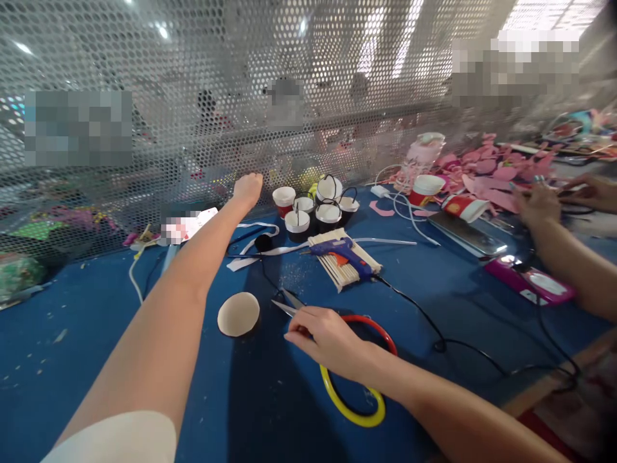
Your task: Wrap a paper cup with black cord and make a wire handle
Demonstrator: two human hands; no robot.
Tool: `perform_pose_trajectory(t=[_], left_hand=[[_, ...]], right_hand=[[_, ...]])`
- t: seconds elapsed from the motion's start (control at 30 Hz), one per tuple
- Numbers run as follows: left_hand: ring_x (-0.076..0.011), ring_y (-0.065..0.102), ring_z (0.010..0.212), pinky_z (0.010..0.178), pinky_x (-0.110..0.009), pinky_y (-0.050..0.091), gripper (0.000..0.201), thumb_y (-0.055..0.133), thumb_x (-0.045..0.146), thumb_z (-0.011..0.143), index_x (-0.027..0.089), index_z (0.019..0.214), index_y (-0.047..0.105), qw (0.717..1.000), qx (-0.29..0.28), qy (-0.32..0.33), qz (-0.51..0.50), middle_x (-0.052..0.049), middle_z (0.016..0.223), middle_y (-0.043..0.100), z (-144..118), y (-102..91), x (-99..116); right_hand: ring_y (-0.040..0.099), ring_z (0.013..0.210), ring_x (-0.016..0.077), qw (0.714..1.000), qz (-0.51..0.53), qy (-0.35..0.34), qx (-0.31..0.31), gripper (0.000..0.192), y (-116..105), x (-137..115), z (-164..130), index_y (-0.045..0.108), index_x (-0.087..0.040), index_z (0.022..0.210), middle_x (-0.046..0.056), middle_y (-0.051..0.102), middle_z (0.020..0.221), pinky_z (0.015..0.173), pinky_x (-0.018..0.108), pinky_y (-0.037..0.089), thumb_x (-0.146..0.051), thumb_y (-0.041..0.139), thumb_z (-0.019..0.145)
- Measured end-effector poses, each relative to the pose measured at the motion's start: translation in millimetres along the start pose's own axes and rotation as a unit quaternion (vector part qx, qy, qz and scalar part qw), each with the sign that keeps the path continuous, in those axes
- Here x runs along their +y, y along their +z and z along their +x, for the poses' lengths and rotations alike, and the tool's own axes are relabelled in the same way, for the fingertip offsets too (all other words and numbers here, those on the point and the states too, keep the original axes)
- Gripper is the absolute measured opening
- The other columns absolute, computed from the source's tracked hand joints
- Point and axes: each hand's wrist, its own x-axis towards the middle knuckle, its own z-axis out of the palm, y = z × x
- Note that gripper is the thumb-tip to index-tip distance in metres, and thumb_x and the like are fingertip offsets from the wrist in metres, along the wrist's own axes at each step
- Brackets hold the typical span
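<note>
My left hand [247, 188] is stretched far forward to the foot of the perforated metal screen [193, 96], next to a red paper cup [283, 199]; its fingers are curled and I cannot tell whether they hold anything. My right hand [324, 337] rests low on the blue table [96, 321] and grips scissors [289, 303] with large red and yellow loop handles [359, 411]; the blades point left. A cut paper cup [238, 314] lies just left of the blades.
A cluster of small cups with black handles [321, 209] stands ahead. A blue glue gun [344, 252] lies on wooden sticks, its black cable [434, 328] trailing right. Another person's hands [540, 206] work at right among pink cut-outs, a phone [530, 281] and cups.
</note>
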Motion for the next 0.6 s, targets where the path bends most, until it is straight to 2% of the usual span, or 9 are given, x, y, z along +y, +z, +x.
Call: perform_pose_trajectory(t=[0.2, 0.33, 0.4, 0.53, 0.6], left_hand=[[-0.0302, 0.048, 0.109, 0.086, -0.041, 0.038, 0.037, 0.027, 0.011, 0.086, 0.009, 0.103, 0.060, 0.999, 0.021, 0.013, 0.033, -0.020, 0.112, 0.056, -9.5, -18.8, 4.4], [-0.0317, 0.040, 0.117, 0.094, -0.045, 0.031, 0.036, 0.028, 0.014, 0.088, 0.008, 0.100, 0.061, 0.997, 0.048, 0.025, 0.058, -0.019, 0.109, 0.057, -22.7, -44.2, -1.8], [-0.0329, 0.041, 0.115, 0.094, -0.047, 0.031, 0.036, 0.027, 0.013, 0.087, 0.008, 0.099, 0.061, 0.996, 0.057, 0.013, 0.069, -0.019, 0.108, 0.057, -34.4, -62.3, -8.9], [-0.0247, 0.055, 0.095, 0.082, -0.038, 0.042, 0.029, 0.036, 0.020, 0.085, 0.015, 0.099, 0.061, 0.996, 0.067, -0.036, 0.040, -0.011, 0.104, 0.059, -80.1, -109.8, -14.9], [-0.0185, 0.056, 0.090, 0.081, -0.031, 0.043, 0.025, 0.040, 0.023, 0.085, 0.017, 0.098, 0.061, 0.996, 0.091, -0.008, -0.019, -0.006, 0.095, 0.062, -117.9, -133.3, -5.1]], right_hand=[[0.057, 0.068, 0.0118, 1.000, -0.004, -0.007, -0.005, 0.012, -0.6, 0.8, -1.6, 0.061, -0.015, 0.077, 0.003, 0.063, 0.075, 0.060, 0.021, 0.043, -0.024, 0.055, 0.082], [0.056, 0.067, 0.0114, 1.000, 0.002, -0.014, -0.005, 0.012, -0.6, -0.8, -1.2, 0.061, -0.015, 0.076, 0.004, 0.063, 0.074, 0.060, 0.021, 0.043, -0.023, 0.055, 0.082], [0.056, 0.067, 0.0116, 1.000, 0.005, -0.015, 0.001, 0.012, -0.4, -1.5, -0.7, 0.061, -0.014, 0.075, 0.004, 0.063, 0.073, 0.061, 0.022, 0.043, -0.023, 0.055, 0.082], [0.054, 0.064, 0.0108, 0.999, 0.040, -0.012, 0.026, 0.018, -4.7, -2.2, 0.1, 0.060, -0.014, 0.073, 0.003, 0.061, 0.071, 0.058, 0.022, 0.042, -0.028, 0.054, 0.083], [0.052, 0.062, 0.0097, 0.993, 0.098, -0.006, 0.067, 0.020, -11.1, -3.3, -0.1, 0.060, -0.014, 0.077, 0.002, 0.059, 0.070, 0.058, 0.022, 0.042, -0.032, 0.054, 0.083]])
